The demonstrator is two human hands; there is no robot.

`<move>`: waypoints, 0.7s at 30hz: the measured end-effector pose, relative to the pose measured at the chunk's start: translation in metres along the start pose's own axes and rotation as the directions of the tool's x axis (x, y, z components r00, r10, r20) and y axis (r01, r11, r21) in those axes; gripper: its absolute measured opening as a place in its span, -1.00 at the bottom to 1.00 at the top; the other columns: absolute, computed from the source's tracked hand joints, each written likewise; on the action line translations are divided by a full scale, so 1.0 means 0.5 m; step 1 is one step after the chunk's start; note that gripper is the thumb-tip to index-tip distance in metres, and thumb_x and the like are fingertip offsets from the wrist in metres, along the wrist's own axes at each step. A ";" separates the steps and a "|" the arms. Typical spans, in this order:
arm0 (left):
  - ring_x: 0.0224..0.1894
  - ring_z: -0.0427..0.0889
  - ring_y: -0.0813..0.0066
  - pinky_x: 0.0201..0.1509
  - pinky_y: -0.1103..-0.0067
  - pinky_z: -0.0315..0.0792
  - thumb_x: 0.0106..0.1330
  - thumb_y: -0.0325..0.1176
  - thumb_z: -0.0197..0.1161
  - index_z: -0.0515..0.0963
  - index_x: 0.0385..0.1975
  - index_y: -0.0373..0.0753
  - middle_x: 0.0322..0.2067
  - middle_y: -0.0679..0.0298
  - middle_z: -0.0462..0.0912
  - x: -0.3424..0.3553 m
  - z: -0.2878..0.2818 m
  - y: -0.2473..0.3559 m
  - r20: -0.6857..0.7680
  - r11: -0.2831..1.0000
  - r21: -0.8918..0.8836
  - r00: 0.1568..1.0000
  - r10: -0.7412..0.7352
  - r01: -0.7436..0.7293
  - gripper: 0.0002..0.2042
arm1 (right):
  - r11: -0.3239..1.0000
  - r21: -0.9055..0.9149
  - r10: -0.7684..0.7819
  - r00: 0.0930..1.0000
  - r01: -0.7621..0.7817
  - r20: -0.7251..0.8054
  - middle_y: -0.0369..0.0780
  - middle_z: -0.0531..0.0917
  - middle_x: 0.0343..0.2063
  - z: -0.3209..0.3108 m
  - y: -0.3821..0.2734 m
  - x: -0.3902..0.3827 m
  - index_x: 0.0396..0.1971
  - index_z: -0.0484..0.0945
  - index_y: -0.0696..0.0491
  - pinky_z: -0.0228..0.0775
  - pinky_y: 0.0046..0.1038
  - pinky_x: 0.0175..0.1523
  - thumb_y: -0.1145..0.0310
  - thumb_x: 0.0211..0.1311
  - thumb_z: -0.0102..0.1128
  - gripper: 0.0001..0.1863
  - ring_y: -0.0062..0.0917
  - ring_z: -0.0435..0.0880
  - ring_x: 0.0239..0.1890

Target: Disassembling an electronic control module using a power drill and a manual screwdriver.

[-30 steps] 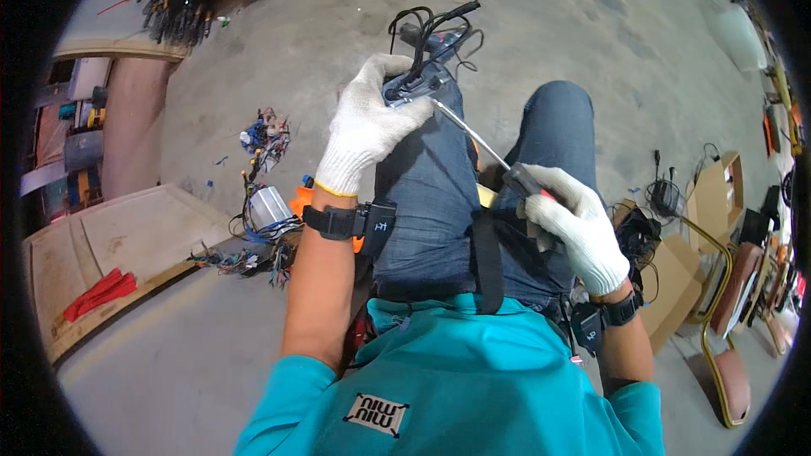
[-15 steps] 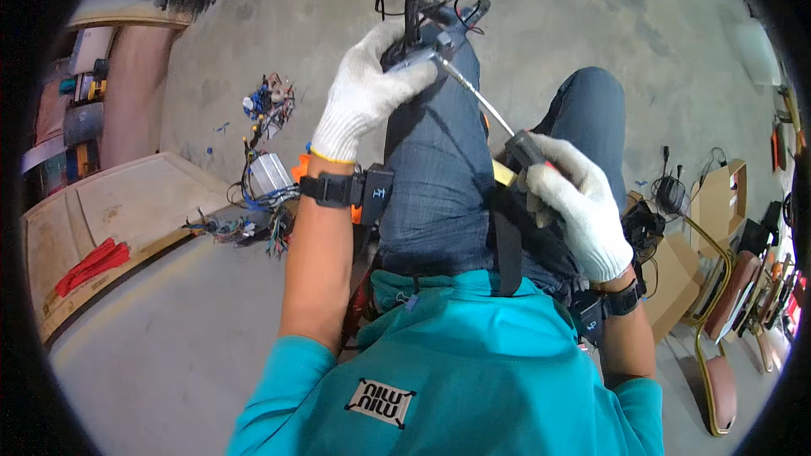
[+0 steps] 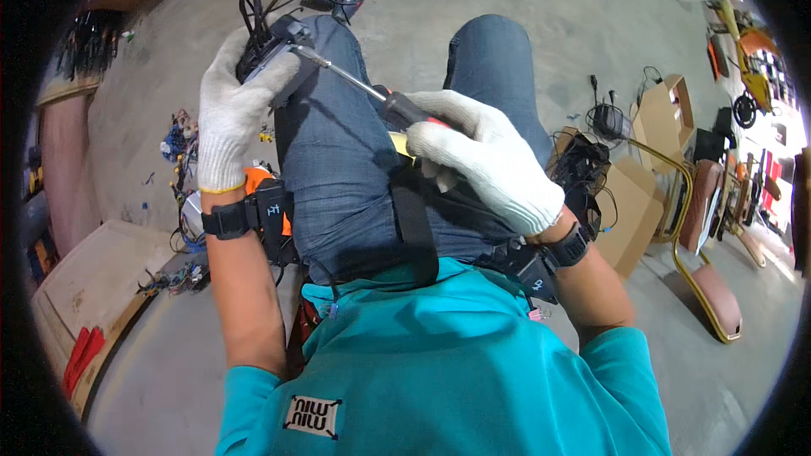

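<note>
In a white knitted glove, my left hand (image 3: pixel 232 114) is closed around a small dark device (image 3: pixel 291 31) above my left thigh. Black cables (image 3: pixel 247 0) loop up from it, and my fingers cover much of its body. My right hand (image 3: pixel 490 160), gloved too, grips a screwdriver (image 3: pixel 404 110) by its black and red handle over my lap. The metal shaft slants up to the left, and its tip meets the device near my left thumb. Whether the tip sits in a screw is too small to tell.
On the floor past my left knee lies a dark tool with red details (image 3: pixel 355 0). Wire scraps (image 3: pixel 179 137) are heaped to the left, near a pale panel with red gloves (image 3: pixel 83 356). Cardboard boxes (image 3: pixel 629 211), black cables and a gold-framed chair (image 3: pixel 686 270) are at the right.
The view has swung right, so my hands and legs appear farther left. The screwdriver still reaches the device, and both hands keep their hold.
</note>
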State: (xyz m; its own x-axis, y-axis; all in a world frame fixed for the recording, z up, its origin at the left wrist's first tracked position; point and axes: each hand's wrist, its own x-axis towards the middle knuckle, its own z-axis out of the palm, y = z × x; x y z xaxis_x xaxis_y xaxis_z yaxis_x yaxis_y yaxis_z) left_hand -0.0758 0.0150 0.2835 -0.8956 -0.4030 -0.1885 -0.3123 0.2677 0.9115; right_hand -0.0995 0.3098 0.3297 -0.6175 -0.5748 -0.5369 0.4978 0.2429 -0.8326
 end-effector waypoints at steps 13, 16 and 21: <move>-0.05 0.71 0.46 0.05 0.55 0.59 0.25 -0.34 0.55 0.56 0.19 -0.42 -0.05 0.16 0.75 -0.013 0.024 0.003 -0.046 1.000 -0.005 0.999 -0.007 0.007 -0.46 | 0.957 -0.256 -0.107 0.986 0.137 0.126 -0.21 0.67 -0.27 -0.077 0.048 0.012 0.11 0.60 0.21 0.47 -0.45 -0.03 0.13 0.25 0.39 -0.45 -0.57 0.64 -0.18; -0.01 0.70 0.44 0.12 0.52 0.57 0.24 -0.37 0.53 0.54 0.20 -0.43 -0.02 0.12 0.74 -0.006 0.016 0.009 -0.003 0.998 0.061 1.000 0.028 -0.027 -0.46 | 0.973 0.174 -0.139 0.987 0.152 -0.086 -0.24 0.65 -0.28 -0.089 0.068 0.022 -0.03 0.56 0.19 0.53 -0.49 -0.12 0.28 0.29 0.34 -0.64 -0.61 0.63 -0.25; 0.01 0.69 0.45 0.18 0.53 0.54 0.21 -0.41 0.52 0.53 0.22 -0.40 0.01 0.14 0.73 0.003 0.035 0.028 0.032 0.987 0.143 0.997 0.073 -0.077 -0.44 | 0.931 0.325 -0.078 0.961 0.166 -0.265 -0.24 0.67 -0.27 -0.117 0.038 0.110 -0.05 0.57 0.16 0.55 -0.49 -0.19 0.29 0.32 0.35 -0.68 -0.60 0.65 -0.30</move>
State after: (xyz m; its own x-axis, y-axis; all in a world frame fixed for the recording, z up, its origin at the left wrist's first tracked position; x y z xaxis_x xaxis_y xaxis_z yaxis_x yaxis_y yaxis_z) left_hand -0.0869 0.0337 0.2896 -0.9257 -0.3542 -0.1327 -0.2843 0.4203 0.8617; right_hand -0.1596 0.3286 0.2767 -0.7939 -0.3642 -0.4869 0.5592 -0.1229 -0.8198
